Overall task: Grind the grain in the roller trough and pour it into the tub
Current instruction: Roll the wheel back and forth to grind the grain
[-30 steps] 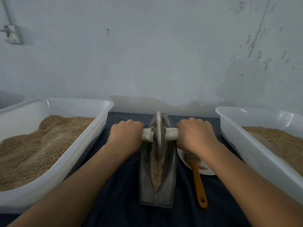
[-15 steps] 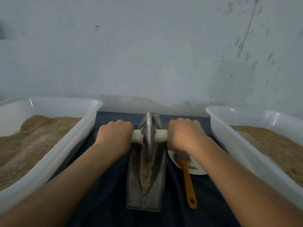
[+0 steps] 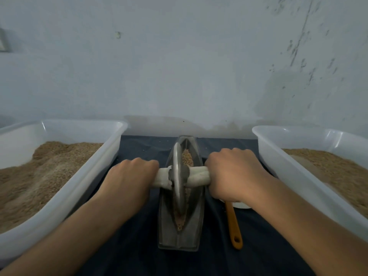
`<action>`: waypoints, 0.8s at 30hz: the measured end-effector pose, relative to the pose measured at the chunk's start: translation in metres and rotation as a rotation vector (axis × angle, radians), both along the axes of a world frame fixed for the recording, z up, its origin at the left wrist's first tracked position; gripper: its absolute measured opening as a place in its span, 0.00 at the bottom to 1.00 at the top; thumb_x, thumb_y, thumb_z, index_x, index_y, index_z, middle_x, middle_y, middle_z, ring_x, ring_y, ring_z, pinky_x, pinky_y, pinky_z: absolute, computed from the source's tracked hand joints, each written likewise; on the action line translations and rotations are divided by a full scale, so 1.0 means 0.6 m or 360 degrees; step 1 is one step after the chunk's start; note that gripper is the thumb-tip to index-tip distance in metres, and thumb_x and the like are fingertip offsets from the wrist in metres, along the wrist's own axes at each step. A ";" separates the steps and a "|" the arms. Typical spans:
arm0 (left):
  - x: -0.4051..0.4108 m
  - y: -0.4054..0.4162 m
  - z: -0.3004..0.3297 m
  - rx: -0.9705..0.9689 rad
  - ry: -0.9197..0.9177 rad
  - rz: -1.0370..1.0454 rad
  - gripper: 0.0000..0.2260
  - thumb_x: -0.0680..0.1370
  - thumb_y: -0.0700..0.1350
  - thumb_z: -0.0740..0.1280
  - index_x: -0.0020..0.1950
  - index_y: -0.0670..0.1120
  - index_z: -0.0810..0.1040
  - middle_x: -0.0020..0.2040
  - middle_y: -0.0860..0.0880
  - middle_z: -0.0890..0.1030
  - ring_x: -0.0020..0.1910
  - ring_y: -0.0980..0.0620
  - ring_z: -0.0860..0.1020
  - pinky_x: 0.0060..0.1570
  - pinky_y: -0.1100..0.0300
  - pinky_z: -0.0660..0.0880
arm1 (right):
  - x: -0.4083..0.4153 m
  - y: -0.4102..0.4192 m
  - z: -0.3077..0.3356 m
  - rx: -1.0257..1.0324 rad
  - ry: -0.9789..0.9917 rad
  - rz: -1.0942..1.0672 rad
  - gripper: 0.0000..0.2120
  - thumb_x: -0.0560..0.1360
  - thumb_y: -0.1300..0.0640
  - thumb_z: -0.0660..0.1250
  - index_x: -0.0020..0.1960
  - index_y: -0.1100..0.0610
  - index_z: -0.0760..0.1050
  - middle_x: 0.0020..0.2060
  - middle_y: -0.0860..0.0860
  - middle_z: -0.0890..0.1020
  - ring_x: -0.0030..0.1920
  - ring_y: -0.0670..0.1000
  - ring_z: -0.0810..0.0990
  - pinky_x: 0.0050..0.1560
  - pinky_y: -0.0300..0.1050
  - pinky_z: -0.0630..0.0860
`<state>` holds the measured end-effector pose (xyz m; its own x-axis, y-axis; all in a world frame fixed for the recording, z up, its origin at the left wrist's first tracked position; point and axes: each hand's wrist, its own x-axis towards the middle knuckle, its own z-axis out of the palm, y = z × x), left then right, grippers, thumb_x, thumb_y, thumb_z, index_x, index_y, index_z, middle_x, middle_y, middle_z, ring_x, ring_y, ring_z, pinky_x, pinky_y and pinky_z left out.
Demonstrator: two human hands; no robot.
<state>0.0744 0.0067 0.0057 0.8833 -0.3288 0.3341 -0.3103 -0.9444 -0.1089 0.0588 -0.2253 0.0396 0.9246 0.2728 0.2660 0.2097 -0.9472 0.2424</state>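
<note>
A grey metal boat-shaped trough [image 3: 166,232] lies lengthwise on the dark cloth, with brown grain [image 3: 186,158] in its groove. A metal roller disc [image 3: 177,176] stands upright in the groove about midway along. A pale wooden axle [image 3: 199,175] runs through the disc. My left hand [image 3: 130,177] grips the axle's left end and my right hand [image 3: 234,173] grips its right end. A white plastic tub [image 3: 65,198] of ground grain stands on the left, and another white tub [image 3: 286,172] of grain stands on the right.
A brush with an orange handle [image 3: 233,226] lies right of the trough, its head on a small white plate [image 3: 242,205] mostly hidden under my right wrist. A pale wall [image 3: 179,66] rises just behind the table. Dark cloth [image 3: 139,255] covers the table.
The roller has rolled back toward me along the trough, from the far end to about the middle. Grain at the far end is now uncovered. Both hands kept their grip.
</note>
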 end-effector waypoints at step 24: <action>0.019 -0.015 0.013 -0.0005 0.0118 0.0071 0.14 0.77 0.43 0.69 0.46 0.56 0.64 0.39 0.56 0.66 0.41 0.51 0.71 0.42 0.56 0.69 | 0.027 0.002 0.004 0.0059 0.0147 -0.0128 0.07 0.67 0.52 0.70 0.38 0.49 0.71 0.34 0.47 0.75 0.33 0.49 0.71 0.33 0.45 0.61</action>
<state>0.0859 -0.0021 0.0137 0.9196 -0.2873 0.2681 -0.2748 -0.9578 -0.0839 0.0750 -0.2239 0.0421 0.9641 0.1882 0.1874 0.1523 -0.9698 0.1903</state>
